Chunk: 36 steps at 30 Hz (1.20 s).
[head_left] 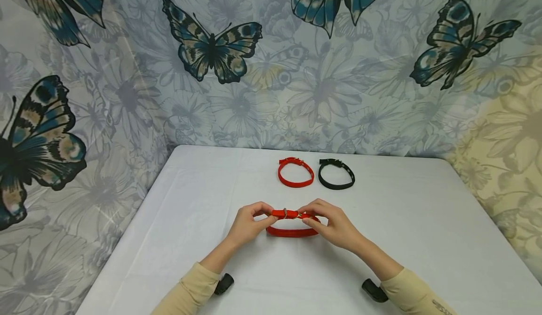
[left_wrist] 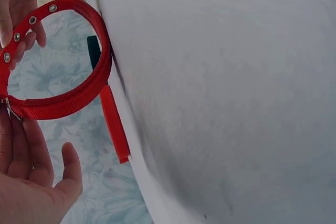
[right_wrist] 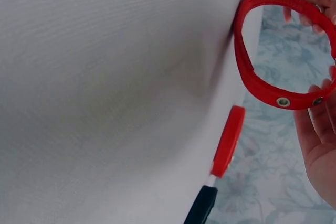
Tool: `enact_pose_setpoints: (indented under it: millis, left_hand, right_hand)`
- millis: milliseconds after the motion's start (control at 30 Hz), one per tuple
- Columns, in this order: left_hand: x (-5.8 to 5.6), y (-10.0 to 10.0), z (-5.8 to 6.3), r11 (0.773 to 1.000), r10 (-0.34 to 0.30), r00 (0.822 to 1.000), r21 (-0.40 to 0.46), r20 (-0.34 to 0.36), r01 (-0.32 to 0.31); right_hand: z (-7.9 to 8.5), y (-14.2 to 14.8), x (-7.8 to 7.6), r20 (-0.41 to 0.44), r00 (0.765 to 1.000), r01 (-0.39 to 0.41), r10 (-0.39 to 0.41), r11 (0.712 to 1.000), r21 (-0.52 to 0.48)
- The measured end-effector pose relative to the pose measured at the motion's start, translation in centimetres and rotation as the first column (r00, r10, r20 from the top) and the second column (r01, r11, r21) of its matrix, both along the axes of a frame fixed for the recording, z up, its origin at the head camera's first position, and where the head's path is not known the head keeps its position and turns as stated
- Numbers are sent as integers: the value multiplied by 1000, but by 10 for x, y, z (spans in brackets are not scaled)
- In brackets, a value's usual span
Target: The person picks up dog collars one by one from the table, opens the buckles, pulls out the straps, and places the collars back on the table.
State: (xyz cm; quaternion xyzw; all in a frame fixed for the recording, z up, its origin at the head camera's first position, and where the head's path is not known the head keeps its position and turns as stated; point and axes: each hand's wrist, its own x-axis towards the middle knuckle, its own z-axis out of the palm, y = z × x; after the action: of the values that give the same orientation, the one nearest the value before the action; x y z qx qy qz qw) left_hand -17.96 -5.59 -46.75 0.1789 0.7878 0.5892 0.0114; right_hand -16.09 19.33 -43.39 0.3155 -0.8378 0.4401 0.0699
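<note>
A red pet collar (head_left: 292, 233), fastened into a loop, stands on edge at the near middle of the table. My left hand (head_left: 250, 221) pinches its upper strap at the left, beside the metal ring. On the other side, my right hand (head_left: 336, 224) holds the strap by the buckle between thumb and fingers. Metal eyelets (left_wrist: 32, 20) line one stretch of the strap in the left wrist view. The right wrist view shows the lower curve of the loop (right_wrist: 247, 69) right at the white cloth.
Farther back on the white table (head_left: 203, 183) lie a second red collar (head_left: 295, 184) and a black collar (head_left: 336, 187), side by side and both looped. A butterfly-print cloth (head_left: 271, 112) hangs behind the table. Dark wrist devices (head_left: 374, 290) sit by both sleeves.
</note>
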Motion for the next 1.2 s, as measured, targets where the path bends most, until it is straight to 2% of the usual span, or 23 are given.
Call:
enact_pose_setpoints:
  millis: [100, 200, 433, 700, 1033, 1200]
  left_hand:
    - [-1, -1, -2, 1000, -8, 1000, 4, -3, 8]
    - [0, -1, -2, 1000, -11, 1000, 8, -7, 11]
    - [3, 2, 3, 1000, -14, 1000, 6, 0, 14]
    - [21, 3, 40, 998, -57, 998, 5, -4, 57]
    - [22, 3, 39, 999, -40, 999, 6, 13, 40]
    - [21, 1, 38, 999, -48, 999, -4, 2, 48]
  right_hand:
    - [11, -1, 5, 23, 1000, 10, -10, 1000, 8]
    - [14, -2, 6, 23, 1000, 12, -12, 1000, 17]
    - [-9, 1, -6, 13, 1000, 24, -24, 1000, 3]
    - [-10, 0, -10, 17, 999, 31, -31, 1000, -3]
    - [-13, 3, -11, -78, 997, -5, 7, 1000, 29]
    - [-4, 1, -4, -74, 997, -3, 5, 1000, 28]
